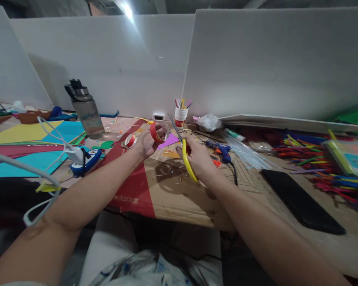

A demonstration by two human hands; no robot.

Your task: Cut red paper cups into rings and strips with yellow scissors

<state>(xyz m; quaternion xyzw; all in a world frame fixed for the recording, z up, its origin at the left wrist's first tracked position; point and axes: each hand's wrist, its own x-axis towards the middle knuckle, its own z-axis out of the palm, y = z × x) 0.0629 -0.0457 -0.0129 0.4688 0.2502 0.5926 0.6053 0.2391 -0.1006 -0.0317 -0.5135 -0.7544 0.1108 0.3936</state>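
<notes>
Held up over the cardboard, my left hand (148,143) has its fingers closed around a red and white ring (154,132), which looks like a cut piece of paper cup. My right hand (200,158) grips yellow-handled scissors (187,159), their blades pointing up and away, slightly parted from the ring. Behind my left wrist lies another red and white cup piece (131,140). A purple paper piece (169,140) and an orange piece (171,154) rest on the cardboard (179,198) between and beyond my hands.
White paper cups (181,114) hold pens at the back. To the right are a blue glue gun (223,151), clear glue sticks (247,153), a black phone (301,200) and colourful pipe cleaners (307,157). At left stand a water bottle (88,111), coloured sheets (26,163) and a corded power strip (85,163).
</notes>
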